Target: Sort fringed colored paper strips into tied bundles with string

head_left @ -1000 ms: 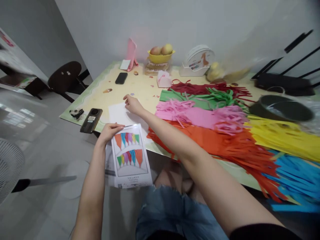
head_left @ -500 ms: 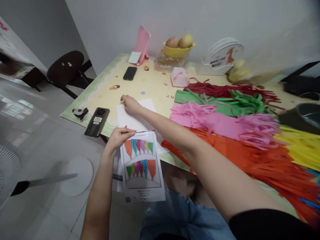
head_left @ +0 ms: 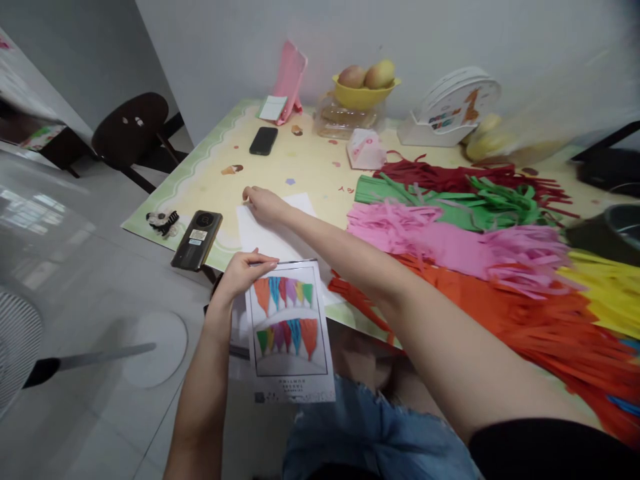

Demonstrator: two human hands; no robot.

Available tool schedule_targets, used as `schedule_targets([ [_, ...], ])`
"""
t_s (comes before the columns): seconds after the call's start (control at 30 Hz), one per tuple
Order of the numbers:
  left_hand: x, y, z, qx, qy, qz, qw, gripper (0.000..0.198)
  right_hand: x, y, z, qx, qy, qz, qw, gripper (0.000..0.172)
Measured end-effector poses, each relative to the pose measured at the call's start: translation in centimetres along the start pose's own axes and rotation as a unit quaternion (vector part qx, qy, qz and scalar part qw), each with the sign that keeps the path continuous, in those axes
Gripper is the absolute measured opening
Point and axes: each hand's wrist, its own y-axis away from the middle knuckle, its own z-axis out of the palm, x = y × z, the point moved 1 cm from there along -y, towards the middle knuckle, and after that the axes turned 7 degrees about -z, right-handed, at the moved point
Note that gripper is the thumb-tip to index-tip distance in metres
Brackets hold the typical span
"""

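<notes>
My left hand (head_left: 242,273) is closed on the top edge of a printed sheet (head_left: 291,333) that shows rows of coloured pennants, held over my lap below the table edge. My right hand (head_left: 263,203) reaches across with fingers curled and rests on a blank white paper (head_left: 270,230) lying on the yellow table (head_left: 300,167). A dark phone (head_left: 197,240) lies just left of that paper at the table's edge.
Fringed paper strips lie in bands to the right: dark red (head_left: 450,177), green (head_left: 450,203), pink (head_left: 440,237), orange (head_left: 525,327), yellow (head_left: 605,293). A second phone (head_left: 263,141), pink stand (head_left: 289,80), fruit bowl (head_left: 365,90) and hair clip (head_left: 163,221) sit on the table. A chair (head_left: 131,130) stands left.
The view has shifted so everything sits further right and higher. Both hands keep their hold; the printed sheet has drifted slightly right with my left hand.
</notes>
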Motion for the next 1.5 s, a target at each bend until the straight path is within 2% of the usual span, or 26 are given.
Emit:
schedule_targets([
  [0.27, 0.0, 0.1, 0.0, 0.008, 0.003, -0.003, 1.0, 0.022, -0.1, -0.2, -0.2, -0.017, 0.001, -0.01, 1.0, 0.037],
  [0.43, 0.1, 0.0, 0.0, 0.013, -0.001, -0.004, 1.0, 0.023, 0.1, 0.3, -0.7, 0.001, -0.004, -0.007, 1.0, 0.035],
  [0.5, 0.1, 0.0, -0.1, 0.018, 0.001, -0.003, 1.0, 0.024, 0.1, 0.6, -1.0, 0.031, -0.019, 0.007, 0.999, 0.035],
  [0.57, 0.1, -0.1, -0.1, 0.023, 0.003, -0.008, 1.0, 0.026, 0.2, 0.8, -1.7, 0.093, -0.079, 0.052, 0.991, 0.036],
  [0.63, 0.1, 0.0, -0.2, 0.027, 0.003, -0.014, 1.0, 0.029, 0.1, 1.3, -2.7, 0.161, -0.183, 0.113, 0.963, 0.036],
  [0.7, 0.2, 0.0, -0.3, 0.031, -0.002, -0.014, 0.999, 0.033, -0.5, 2.3, -4.1, 0.201, -0.287, 0.147, 0.925, 0.035],
  [0.8, 0.4, 0.0, -0.4, 0.041, -0.01, -0.009, 0.999, 0.04, -2.5, 5.3, -6.6, 0.228, -0.384, 0.132, 0.885, 0.037],
  [0.93, 1.6, 0.5, -0.9, 0.068, -0.011, 0.002, 0.998, 0.049, -6.4, 11.7, -9.8, 0.253, -0.457, 0.08, 0.849, 0.042],
  [1.03, 4.0, 2.1, -1.1, 0.099, -0.009, 0.016, 0.995, 0.048, -9.4, 17.0, -11.7, 0.281, -0.484, 0.056, 0.827, 0.043],
  [1.1, 6.2, 4.2, -0.5, 0.12, -0.029, 0.042, 0.992, 0.042, -11.4, 20.5, -12.9, 0.302, -0.482, 0.05, 0.821, 0.04],
  [1.17, 8.3, 6.9, 1.6, 0.132, -0.072, 0.087, 0.985, 0.034, -13.4, 24.1, -13.8, 0.319, -0.472, 0.051, 0.821, 0.038],
  [1.27, 9.7, 10.7, 7.4, 0.1, -0.118, 0.129, 0.98, 0.025, -16.3, 29.9, -14.6, 0.334, -0.454, 0.066, 0.824, 0.037],
  [1.4, 8.1, 13.7, 16.9, 0.034, -0.077, 0.1, 0.991, 0.023, -18.2, 38.3, -13.6, 0.356, -0.438, 0.138, 0.814, 0.037],
  [1.5, 6.4, 14.6, 22.5, -0.003, -0.049, 0.073, 0.996, 0.024, -18.2, 43.8, -12.2, 0.383, -0.41, 0.202, 0.803, 0.038],
])
